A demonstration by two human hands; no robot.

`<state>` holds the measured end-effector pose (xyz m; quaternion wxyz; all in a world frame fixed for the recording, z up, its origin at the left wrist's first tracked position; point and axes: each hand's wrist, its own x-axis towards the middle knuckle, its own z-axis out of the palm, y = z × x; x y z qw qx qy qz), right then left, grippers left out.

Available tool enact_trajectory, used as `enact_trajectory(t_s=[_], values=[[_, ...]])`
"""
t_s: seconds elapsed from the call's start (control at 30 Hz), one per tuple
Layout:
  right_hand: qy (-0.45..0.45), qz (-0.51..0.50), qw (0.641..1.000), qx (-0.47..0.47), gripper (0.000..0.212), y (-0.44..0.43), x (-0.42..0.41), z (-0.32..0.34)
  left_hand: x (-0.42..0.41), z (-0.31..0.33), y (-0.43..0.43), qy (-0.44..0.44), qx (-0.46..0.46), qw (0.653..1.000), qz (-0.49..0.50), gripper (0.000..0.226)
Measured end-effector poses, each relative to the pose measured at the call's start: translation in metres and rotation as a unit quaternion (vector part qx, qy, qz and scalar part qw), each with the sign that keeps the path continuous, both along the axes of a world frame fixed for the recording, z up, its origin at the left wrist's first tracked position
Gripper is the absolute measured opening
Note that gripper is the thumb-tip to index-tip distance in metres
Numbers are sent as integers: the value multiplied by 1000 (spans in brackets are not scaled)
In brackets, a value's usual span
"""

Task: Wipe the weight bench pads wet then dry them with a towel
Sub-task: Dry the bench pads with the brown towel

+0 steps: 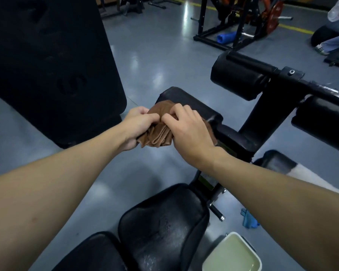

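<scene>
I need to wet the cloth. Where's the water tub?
The water tub sits on the floor at the head view's bottom right, beside the bench seat pad.

The towel (pixel 159 133) lies on the far pad (pixel 186 96), between left hand (pixel 138 127) and right hand (pixel 189 133).

Two bare arms in shot, uncovered right out to the frame edges: left forearm (pixel 53 184), right forearm (pixel 272 188). Left hand (pixel 136 126) and right hand (pixel 188 133) bare too. Tendon lines show at the right wrist. Pale cloth strip (pixel 305 173) behind the right forearm, can't tell if it's clothing.
</scene>
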<state>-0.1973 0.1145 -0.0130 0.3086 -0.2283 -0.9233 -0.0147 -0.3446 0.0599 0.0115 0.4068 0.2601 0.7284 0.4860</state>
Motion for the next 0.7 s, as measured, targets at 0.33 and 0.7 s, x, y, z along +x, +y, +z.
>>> enact_trajectory(t_s=[0.33, 0.7], values=[[-128, -50, 990, -15, 30, -123, 59, -123, 49, -128, -115, 56, -1, 998, -11, 14], [-297, -100, 945, -90, 65, -156, 41, -328, 35, -338, -192, 332, -128, 917, -178, 64]])
